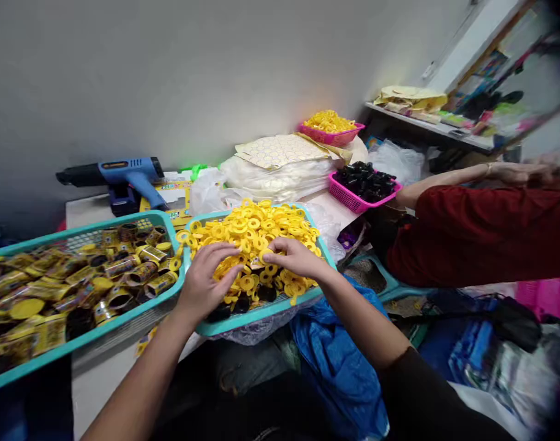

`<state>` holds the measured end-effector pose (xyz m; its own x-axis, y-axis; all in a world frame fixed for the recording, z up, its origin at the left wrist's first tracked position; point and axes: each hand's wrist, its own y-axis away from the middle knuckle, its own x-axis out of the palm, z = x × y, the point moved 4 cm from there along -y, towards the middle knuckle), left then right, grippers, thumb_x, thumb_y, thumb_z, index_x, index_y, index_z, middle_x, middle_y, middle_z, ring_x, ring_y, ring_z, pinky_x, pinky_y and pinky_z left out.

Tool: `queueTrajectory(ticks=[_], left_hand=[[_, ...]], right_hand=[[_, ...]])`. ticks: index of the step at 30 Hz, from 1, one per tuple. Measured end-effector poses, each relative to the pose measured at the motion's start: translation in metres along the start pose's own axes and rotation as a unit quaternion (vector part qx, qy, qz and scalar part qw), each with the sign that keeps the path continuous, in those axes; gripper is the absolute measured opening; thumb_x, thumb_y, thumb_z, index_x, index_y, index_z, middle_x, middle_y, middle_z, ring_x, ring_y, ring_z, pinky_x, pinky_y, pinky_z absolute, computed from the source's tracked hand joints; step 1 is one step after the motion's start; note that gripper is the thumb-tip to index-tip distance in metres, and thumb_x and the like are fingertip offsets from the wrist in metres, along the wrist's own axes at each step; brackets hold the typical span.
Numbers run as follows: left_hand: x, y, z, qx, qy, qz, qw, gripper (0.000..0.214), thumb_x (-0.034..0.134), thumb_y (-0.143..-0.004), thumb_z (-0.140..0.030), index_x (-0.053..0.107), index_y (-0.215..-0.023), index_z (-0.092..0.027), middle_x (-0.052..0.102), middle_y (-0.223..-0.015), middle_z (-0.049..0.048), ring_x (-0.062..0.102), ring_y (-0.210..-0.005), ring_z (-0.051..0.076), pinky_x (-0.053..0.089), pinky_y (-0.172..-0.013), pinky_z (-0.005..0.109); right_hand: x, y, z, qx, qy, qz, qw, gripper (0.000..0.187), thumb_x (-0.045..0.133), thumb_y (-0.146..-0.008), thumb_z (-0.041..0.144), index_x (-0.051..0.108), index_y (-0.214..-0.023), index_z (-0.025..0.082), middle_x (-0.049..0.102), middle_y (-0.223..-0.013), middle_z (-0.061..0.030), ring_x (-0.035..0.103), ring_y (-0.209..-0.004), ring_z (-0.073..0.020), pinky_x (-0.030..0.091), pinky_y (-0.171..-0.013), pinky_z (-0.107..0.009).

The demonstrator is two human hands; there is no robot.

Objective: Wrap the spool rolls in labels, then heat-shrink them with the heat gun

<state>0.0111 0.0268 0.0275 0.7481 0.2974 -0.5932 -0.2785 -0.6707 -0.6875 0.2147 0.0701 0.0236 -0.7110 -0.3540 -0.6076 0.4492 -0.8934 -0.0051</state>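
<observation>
A turquoise basket [247, 320] in front of me is heaped with yellow plastic rings [252, 223], and a few black pieces [266, 294] show near its front. My right hand [296, 258] reaches over the heap from the right, its thumb and fingers pinching a yellow ring [264, 256]. Over the basket's left side is my left hand [209, 278], fingers curved and thumb apart, with nothing visible between them. Left of it, a longer turquoise basket [100, 318] holds many small printed yellow tubes [124, 266], some with yellow caps.
A blue heat gun [133, 174] lies behind the baskets by the wall. Pink baskets hold black parts [365, 180] and more yellow pieces [329, 121]. Wrapped bundles [280, 165] are stacked between. At right a co-worker's red sleeve [482, 236] extends. A blue plastic bag [339, 355] hangs below.
</observation>
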Motion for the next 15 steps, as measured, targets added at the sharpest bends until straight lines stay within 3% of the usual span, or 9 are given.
queueTrajectory(ticks=[3, 7, 9, 11, 13, 15], left_hand=[[0.01, -0.011, -0.006, 0.046, 0.021, 0.06, 0.997, 0.018, 0.062, -0.085, -0.025, 0.066, -0.103, -0.023, 0.068, -0.108, 0.0076, 0.06, -0.103, 0.02, 0.046, -0.091, 0.037], [0.011, -0.011, -0.003, 0.007, 0.078, 0.098, 0.992, 0.011, 0.058, -0.086, -0.024, 0.069, -0.086, -0.022, 0.072, -0.084, 0.0034, 0.064, -0.083, 0.017, 0.048, -0.08, 0.032], [0.007, -0.006, 0.002, -0.06, 0.103, 0.094, 0.989, 0.01, 0.061, -0.083, -0.027, 0.07, -0.083, -0.022, 0.073, -0.084, 0.003, 0.065, -0.083, 0.018, 0.048, -0.081, 0.032], [0.002, -0.001, 0.009, -0.175, 0.139, 0.073, 0.972, 0.013, 0.064, -0.079, -0.033, 0.07, -0.079, -0.022, 0.073, -0.082, 0.0029, 0.066, -0.08, 0.018, 0.05, -0.078, 0.032], [0.001, 0.006, 0.014, -0.314, 0.195, 0.038, 0.928, 0.02, 0.069, -0.073, -0.04, 0.07, -0.078, -0.02, 0.073, -0.081, 0.0035, 0.066, -0.074, 0.019, 0.052, -0.07, 0.031], [0.005, 0.012, 0.014, -0.417, 0.269, 0.012, 0.868, 0.032, 0.074, -0.066, -0.045, 0.069, -0.084, -0.019, 0.073, -0.079, 0.0041, 0.066, -0.07, 0.018, 0.052, -0.065, 0.029]], right_hand=[[0.007, -0.001, 0.007, -0.003, -0.004, 0.024, 1.0, 0.028, 0.057, -0.083, 0.04, 0.055, -0.069, 0.016, 0.05, -0.067, 0.0034, 0.049, -0.066, -0.012, 0.036, -0.061, -0.023], [0.007, 0.003, 0.01, 0.012, 0.023, 0.003, 1.0, 0.029, 0.054, -0.087, 0.037, 0.055, -0.067, 0.016, 0.051, -0.066, 0.0027, 0.051, -0.066, -0.0127, 0.036, -0.061, -0.024], [0.004, 0.009, 0.009, 0.021, 0.046, -0.008, 0.999, 0.028, 0.057, -0.086, 0.035, 0.057, -0.065, 0.016, 0.053, -0.067, 0.0011, 0.053, -0.066, -0.0146, 0.037, -0.063, -0.026], [0.002, 0.016, 0.011, 0.02, 0.08, -0.019, 0.996, 0.023, 0.061, -0.083, 0.034, 0.063, -0.071, 0.015, 0.059, -0.075, -0.0032, 0.057, -0.073, -0.0186, 0.04, -0.069, -0.029], [0.001, 0.022, 0.016, 0.004, 0.103, -0.043, 0.994, 0.021, 0.061, -0.085, 0.034, 0.069, -0.088, 0.014, 0.064, -0.091, -0.0095, 0.059, -0.088, -0.0235, 0.042, -0.08, -0.035], [0.005, 0.025, 0.022, -0.019, 0.058, -0.064, 0.996, 0.029, 0.054, -0.09, 0.036, 0.068, -0.104, 0.015, 0.065, -0.107, -0.0121, 0.059, -0.102, -0.0247, 0.041, -0.09, -0.037]])
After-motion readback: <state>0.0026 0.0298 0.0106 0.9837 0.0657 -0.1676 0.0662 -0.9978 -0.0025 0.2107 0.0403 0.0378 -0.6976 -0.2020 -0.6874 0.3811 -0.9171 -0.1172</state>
